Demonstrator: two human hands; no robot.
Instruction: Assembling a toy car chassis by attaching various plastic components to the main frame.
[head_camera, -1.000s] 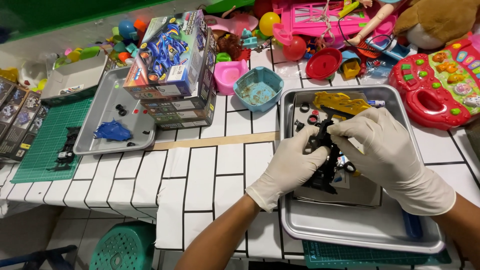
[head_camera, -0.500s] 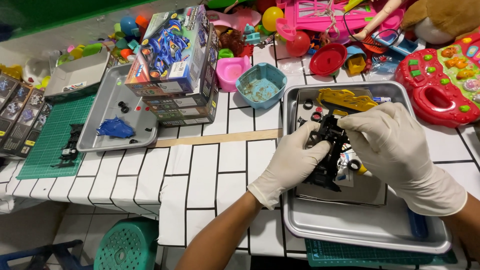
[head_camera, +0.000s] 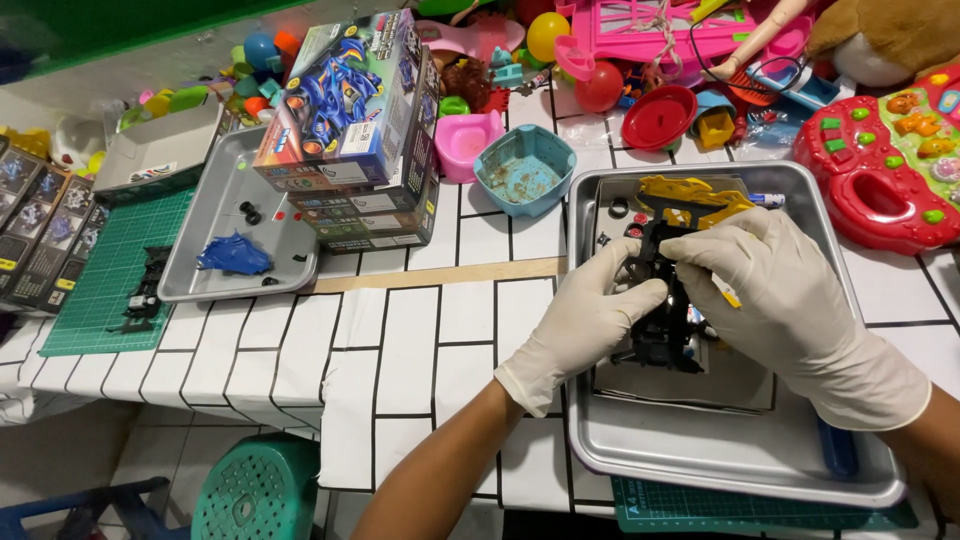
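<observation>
Both my hands wear white gloves and work over a metal tray (head_camera: 700, 465) on the right. My left hand (head_camera: 585, 320) and my right hand (head_camera: 775, 300) together grip a black toy car chassis (head_camera: 662, 330) held just above the tray. A yellow car body shell (head_camera: 690, 198) lies in the tray beyond my fingers, with small black and red parts (head_camera: 628, 222) beside it. A blue pen-like tool (head_camera: 838, 448) lies along the tray's right side.
A second metal tray (head_camera: 215, 215) at left holds a blue car shell (head_camera: 232, 254) and small wheels. Stacked toy car boxes (head_camera: 355, 130) stand in the middle, a teal bowl (head_camera: 525, 172) behind. Toys crowd the back. A green cutting mat (head_camera: 100, 280) carries another chassis. A green stool (head_camera: 258, 490) stands below.
My hands stay on the black chassis and shift only slightly; the view has drifted a little. Nothing was picked up or let go.
</observation>
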